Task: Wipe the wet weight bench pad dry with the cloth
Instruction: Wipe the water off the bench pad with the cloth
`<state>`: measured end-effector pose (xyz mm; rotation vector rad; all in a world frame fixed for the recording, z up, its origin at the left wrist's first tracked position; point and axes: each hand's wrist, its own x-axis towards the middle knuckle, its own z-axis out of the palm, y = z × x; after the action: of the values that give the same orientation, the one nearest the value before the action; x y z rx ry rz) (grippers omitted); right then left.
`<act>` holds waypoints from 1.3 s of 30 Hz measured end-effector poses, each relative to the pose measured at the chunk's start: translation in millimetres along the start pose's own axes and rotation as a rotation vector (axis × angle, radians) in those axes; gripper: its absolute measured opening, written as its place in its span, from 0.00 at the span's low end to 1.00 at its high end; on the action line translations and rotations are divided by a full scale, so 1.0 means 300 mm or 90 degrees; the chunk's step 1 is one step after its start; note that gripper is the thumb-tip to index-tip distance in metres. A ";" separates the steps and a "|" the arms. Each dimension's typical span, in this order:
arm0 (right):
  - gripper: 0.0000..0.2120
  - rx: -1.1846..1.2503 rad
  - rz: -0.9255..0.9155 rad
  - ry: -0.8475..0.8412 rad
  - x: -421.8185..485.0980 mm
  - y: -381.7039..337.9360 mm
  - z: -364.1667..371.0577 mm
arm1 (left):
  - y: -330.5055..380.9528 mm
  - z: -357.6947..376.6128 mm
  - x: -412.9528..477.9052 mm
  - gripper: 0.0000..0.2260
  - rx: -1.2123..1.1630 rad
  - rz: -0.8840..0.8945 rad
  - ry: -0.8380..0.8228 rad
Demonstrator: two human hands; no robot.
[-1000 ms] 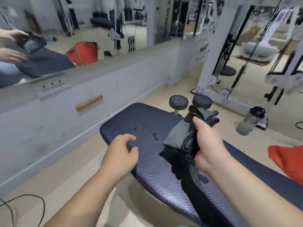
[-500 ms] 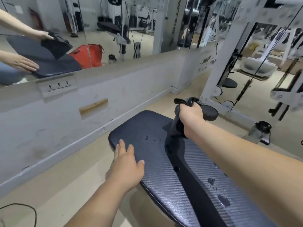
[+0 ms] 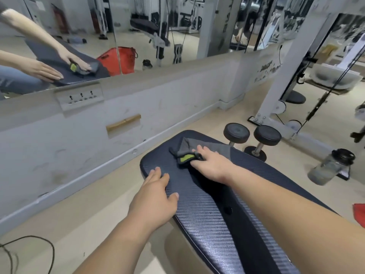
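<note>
1. The cloth lies near the far end of the bench pad, grey with a green patch.
2. The right hand presses flat on the cloth, fingers spread and released, not clenched around it.
3. The left hand rests flat on the pad's near-left edge, fingers released, apart from the cloth.
4. 2 dumbbells stand on the floor beyond.

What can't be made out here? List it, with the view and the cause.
Head view only:
- Pad under the cloth and right hand: covered, so wet or dry there is unknown.
- Pad's near end: cut off by the bottom edge.
- Pad beneath the right forearm: hidden, in shadow.
- Left hand palm: pressed flat on the pad's edge, underside unseen.
- Bottle contents: blurred.
</note>
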<state>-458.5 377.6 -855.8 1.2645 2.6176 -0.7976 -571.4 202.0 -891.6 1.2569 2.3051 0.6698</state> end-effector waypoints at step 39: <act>0.32 -0.173 -0.123 0.010 0.088 -0.036 0.071 | -0.052 -0.022 -0.010 0.10 -0.062 -0.034 0.074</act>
<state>-485.9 379.6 -878.3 0.9634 2.7730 -0.4355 -583.7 190.6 -895.1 1.1357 2.3599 0.8455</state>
